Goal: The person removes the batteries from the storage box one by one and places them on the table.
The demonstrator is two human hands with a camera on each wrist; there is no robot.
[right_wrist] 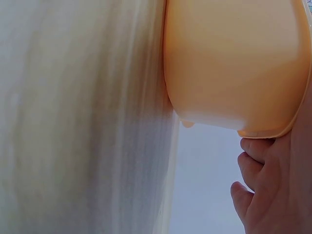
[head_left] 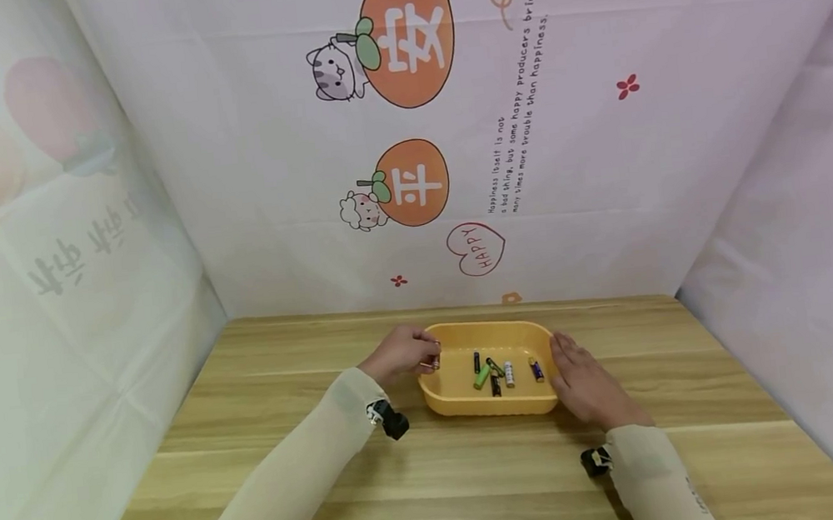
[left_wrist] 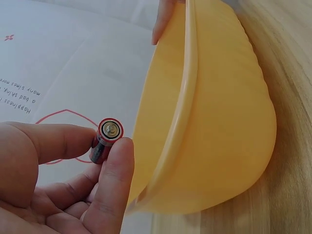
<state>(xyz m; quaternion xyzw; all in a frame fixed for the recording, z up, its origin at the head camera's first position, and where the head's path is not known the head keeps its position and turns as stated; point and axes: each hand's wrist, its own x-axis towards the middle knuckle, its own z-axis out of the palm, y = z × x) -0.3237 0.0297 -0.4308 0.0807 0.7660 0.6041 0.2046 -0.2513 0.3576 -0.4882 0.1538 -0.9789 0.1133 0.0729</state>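
Observation:
My left hand (head_left: 403, 352) pinches a small red-and-dark battery (left_wrist: 107, 139) between thumb and finger, its terminal end facing the wrist camera. In the head view this hand is at the left end of a yellow plastic basin (head_left: 457, 407). My right hand (head_left: 586, 382) holds the basin's right end, fingers bent at the rim, as the right wrist view also shows. Inside lie several loose batteries: a green one (head_left: 482, 377), a white one (head_left: 509, 374), a blue-and-yellow one (head_left: 536, 369) and some dark ones, among them a black battery (head_left: 477, 362).
The basin stands on a wood-grain table (head_left: 475, 472) near its back edge. Printed white cloth (head_left: 581, 244) rises behind the table and along both sides. Small black wrist cameras sit at both sleeves.

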